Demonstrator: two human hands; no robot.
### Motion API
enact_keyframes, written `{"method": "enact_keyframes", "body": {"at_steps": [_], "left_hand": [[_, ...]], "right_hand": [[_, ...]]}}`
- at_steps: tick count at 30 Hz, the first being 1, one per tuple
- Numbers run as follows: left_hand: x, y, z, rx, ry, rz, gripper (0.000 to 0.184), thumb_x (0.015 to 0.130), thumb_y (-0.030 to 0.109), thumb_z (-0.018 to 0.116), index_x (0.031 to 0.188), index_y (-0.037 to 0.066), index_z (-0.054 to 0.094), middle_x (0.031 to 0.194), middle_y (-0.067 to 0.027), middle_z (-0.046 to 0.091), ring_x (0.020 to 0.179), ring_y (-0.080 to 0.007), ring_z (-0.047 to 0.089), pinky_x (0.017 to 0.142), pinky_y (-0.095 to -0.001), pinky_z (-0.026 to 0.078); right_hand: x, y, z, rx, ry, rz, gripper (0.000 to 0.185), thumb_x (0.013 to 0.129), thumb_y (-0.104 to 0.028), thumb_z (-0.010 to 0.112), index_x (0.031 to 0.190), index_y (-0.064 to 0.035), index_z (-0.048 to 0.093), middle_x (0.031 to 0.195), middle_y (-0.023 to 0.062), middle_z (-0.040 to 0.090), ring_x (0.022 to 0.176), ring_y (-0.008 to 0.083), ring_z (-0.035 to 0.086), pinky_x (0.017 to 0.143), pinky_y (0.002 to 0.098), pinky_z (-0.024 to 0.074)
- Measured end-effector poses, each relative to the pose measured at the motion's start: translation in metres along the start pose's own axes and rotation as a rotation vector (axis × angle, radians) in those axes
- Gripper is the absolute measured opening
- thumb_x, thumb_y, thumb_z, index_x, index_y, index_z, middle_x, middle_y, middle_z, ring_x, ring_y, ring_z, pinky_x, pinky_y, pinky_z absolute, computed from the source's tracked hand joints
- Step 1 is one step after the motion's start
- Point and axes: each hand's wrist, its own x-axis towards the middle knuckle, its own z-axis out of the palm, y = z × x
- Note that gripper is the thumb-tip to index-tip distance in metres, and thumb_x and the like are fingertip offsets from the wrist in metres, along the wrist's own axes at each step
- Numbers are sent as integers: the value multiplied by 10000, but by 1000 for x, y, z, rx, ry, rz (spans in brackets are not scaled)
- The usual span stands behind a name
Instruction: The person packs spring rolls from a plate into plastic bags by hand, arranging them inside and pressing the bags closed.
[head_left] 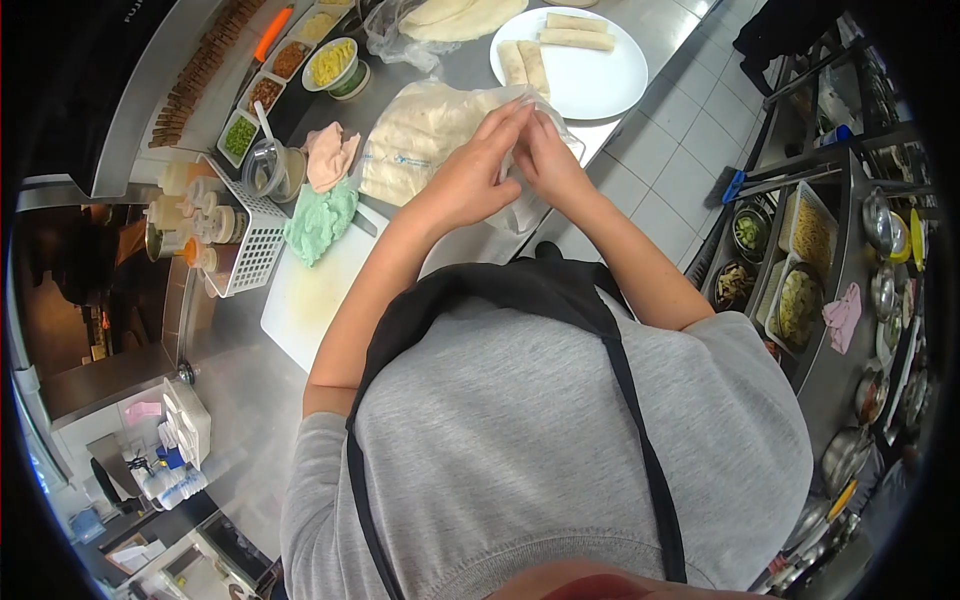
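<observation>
1. Two bare hands of yours meet at the right-hand end of a clear plastic bag [415, 125], which holds pale flat sheets and lies on the steel counter [668, 22] in front of you.
2. Your left hand [478, 172] is partly curled, its fingers angled together over the bag; you can't tell here whether they pinch the plastic.
3. Your right hand [552, 168] faces it, fingers bent, its fingertips close to the left's; its grip can't be told either.
4. Just beyond the bag sits your white plate [600, 85], bearing four rolls [577, 40].
5. Left of the bag lie a pink cloth [331, 157] and a green cloth [322, 222].
</observation>
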Motion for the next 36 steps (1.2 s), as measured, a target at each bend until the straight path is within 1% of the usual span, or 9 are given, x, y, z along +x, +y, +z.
{"method": "enact_keyframes", "body": {"at_steps": [7, 10, 13, 15, 21, 26, 28, 33, 36], "left_hand": [[-11, -8, -9, 20, -9, -3, 791, 683, -43, 524, 1432, 123, 329, 1481, -56, 299, 789, -150, 538, 645, -246, 448], [-14, -9, -15, 36, -16, -5, 780, 688, -45, 520, 1428, 120, 337, 1481, -56, 300, 807, -143, 534, 653, -243, 443], [-17, -6, -22, 30, -12, -29, 786, 688, -45, 523, 1431, 127, 334, 1475, -53, 308, 804, -127, 521, 650, -238, 437], [-17, 0, -23, 2, -38, -55, 791, 688, -44, 527, 1434, 132, 329, 1470, -51, 312, 790, -120, 506, 647, -234, 433], [-17, 2, -11, -40, -93, -28, 821, 687, -36, 546, 1449, 151, 303, 1453, -47, 322, 732, -110, 453, 634, -220, 420], [-20, -5, -15, -37, -44, -55, 830, 686, -23, 555, 1454, 152, 292, 1448, -56, 322, 731, -116, 449, 631, -220, 418], [-19, -4, -19, -44, -21, -69, 787, 702, 38, 575, 1436, 93, 297, 1446, -107, 330, 714, -192, 517, 670, -283, 464], [-9, -4, -4, -57, -39, -30, 809, 687, -8, 551, 1444, 136, 304, 1443, -76, 325, 714, -136, 470, 641, -238, 434], [-2, 2, -1, -26, -64, -34, 807, 688, 13, 562, 1443, 117, 293, 1452, -103, 317, 708, -182, 510, 661, -278, 461]], "right_hand": [[-6, -1, -36, -109, -204, 162, 512, 794, -20, 571, 1288, -41, 435, 1216, 176, 502, 1149, 353, 479, 953, 416, 416], [-8, 4, -48, -19, -164, -20, 534, 765, -8, 597, 1280, -76, 473, 1165, 172, 525, 1096, 345, 519, 928, 393, 440], [-5, -9, -66, 114, -425, 11, 487, 730, 30, 602, 1201, -77, 537, 1113, 138, 546, 1045, 328, 544, 904, 371, 456], [-5, -21, -62, -23, -712, -32, 414, 699, 45, 582, 1105, -34, 559, 1092, 93, 569, 1002, 311, 562, 877, 401, 458], [7, -22, -29, -145, -656, -401, 235, 712, 19, 533, 905, -40, 655, 964, 76, 626, 991, 268, 581, 892, 383, 446], [9, -17, -49, 55, -655, -211, 333, 694, 25, 582, 1015, -59, 612, 1022, 100, 568, 1023, 286, 547, 878, 373, 455], [6, -14, -61, 53, -613, -112, 361, 696, 33, 592, 1046, -55, 598, 1049, 89, 557, 1032, 284, 541, 894, 360, 448], [3, -6, -83, 217, -524, 168, 371, 692, -1, 619, 1061, -37, 589, 1084, 91, 542, 1010, 282, 546, 892, 347, 450], [2, -3, -72, -35, -318, 181, 350, 695, -27, 624, 1042, -25, 580, 1091, 103, 537, 996, 291, 550, 859, 359, 467]]}}
